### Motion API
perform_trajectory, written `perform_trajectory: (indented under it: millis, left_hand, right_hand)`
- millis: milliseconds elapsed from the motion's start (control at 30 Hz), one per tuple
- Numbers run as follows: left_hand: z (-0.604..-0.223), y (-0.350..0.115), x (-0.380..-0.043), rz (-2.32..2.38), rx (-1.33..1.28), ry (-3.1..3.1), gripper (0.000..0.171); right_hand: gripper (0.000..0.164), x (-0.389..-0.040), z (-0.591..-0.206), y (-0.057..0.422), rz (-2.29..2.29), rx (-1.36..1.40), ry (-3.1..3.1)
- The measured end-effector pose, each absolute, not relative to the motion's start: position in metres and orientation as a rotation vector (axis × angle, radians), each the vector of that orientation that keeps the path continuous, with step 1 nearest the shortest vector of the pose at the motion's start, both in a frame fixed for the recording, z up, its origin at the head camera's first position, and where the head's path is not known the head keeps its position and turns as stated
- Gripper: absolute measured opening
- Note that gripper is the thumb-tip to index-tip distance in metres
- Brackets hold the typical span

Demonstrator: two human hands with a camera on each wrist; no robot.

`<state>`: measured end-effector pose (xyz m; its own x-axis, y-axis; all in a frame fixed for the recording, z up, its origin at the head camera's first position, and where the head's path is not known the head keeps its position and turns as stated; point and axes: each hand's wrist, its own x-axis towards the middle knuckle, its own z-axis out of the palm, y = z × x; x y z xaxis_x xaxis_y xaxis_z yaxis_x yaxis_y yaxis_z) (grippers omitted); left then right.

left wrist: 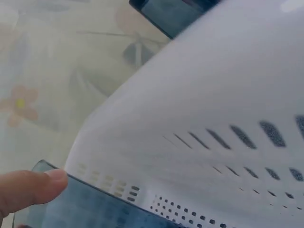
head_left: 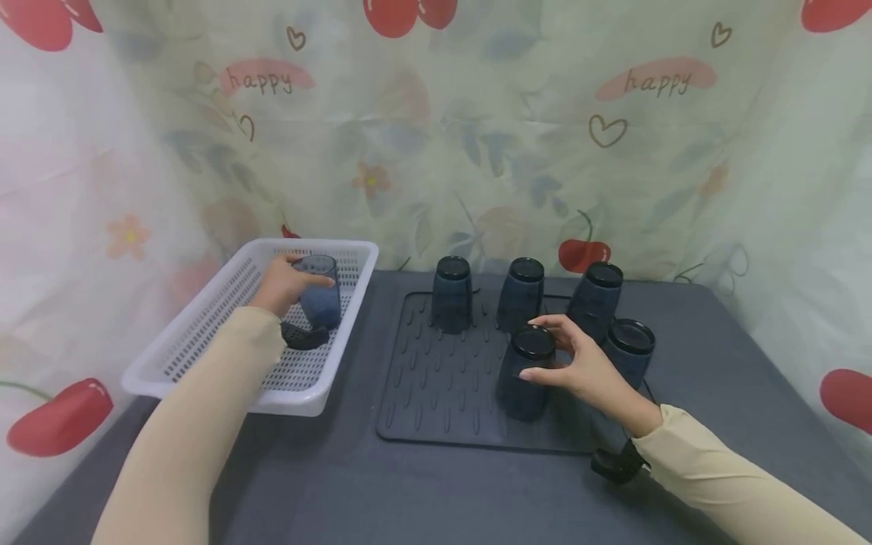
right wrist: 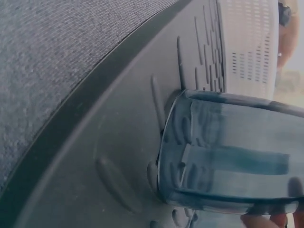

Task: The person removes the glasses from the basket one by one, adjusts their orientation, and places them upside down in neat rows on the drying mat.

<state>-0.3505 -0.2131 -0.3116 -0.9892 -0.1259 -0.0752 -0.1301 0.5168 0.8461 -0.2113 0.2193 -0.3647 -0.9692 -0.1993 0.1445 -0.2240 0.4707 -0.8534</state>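
In the head view my left hand (head_left: 286, 286) grips a blue-tinted glass (head_left: 322, 299) inside the white basket (head_left: 319, 397). The left wrist view shows the thumb lying on that glass (left wrist: 95, 204) near its rim. My right hand (head_left: 579, 365) holds a dark glass (head_left: 524, 382), thumb and fingers around its upper part. That glass stands upside down on the black drying mat (head_left: 436, 409); in the right wrist view its rim (right wrist: 166, 152) meets the ridged mat.
Several more upside-down glasses stand on the mat: a back-left glass (head_left: 452, 297), a back-middle glass (head_left: 521, 297), a back-right glass (head_left: 595, 299) and a glass (head_left: 628, 352) behind the right hand. A printed curtain (head_left: 443, 151) encloses the grey table (head_left: 422, 492).
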Motion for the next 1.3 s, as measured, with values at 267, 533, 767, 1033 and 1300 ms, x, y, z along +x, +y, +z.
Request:
perform_trajectory:
  millis: [267, 533, 767, 1033, 1300]
  left_hand:
    - [-0.3, -0.216, -0.343, 1.412, -0.172, 2.766, 0.097]
    - [-0.277, -0.223, -0.337, 1.396, -0.191, 2.778, 0.099]
    - [-0.26, -0.227, -0.327, 1.473, -0.225, 2.783, 0.097]
    - [-0.249, -0.225, -0.315, 1.542, -0.179, 2.797, 0.095]
    - [-0.234, -0.218, -0.292, 1.604, -0.073, 2.801, 0.098]
  right_hand:
    - [0.072, -0.209, -0.361, 0.217, 1.505, 0.361, -2.72]
    - [0.075, -0.211, -0.352, 0.216, 1.479, 0.382, -2.769]
    - [0.08, -0.21, -0.341, 0.216, 1.445, 0.414, -2.803]
    - [0.074, -0.208, -0.321, 0.221, 1.548, 0.48, -2.712]
    - [0.068, -0.204, -0.31, 0.222, 1.586, 0.51, -2.614]
